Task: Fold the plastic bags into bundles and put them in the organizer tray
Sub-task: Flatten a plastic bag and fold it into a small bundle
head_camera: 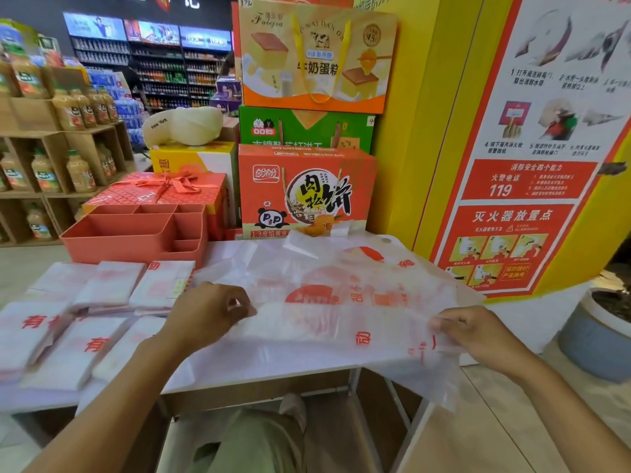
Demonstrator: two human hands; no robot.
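A knee (259, 438) in green trousers pokes out under the white table (239, 368). The left hand (211, 315) pinches the near edge of a big see-through bag (341, 295) with red print. The right hand (478, 332) pinches that edge too. The bag lies spread across the table. Folded bags (109, 285) lie on the left. The red tray (136, 233) stands just behind them.

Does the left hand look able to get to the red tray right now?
Probably yes. The tray sits open-topped just beyond the left hand, with only flat folded bundles between them. The hand is pinching the spread bag, though, so it would have to let go first.
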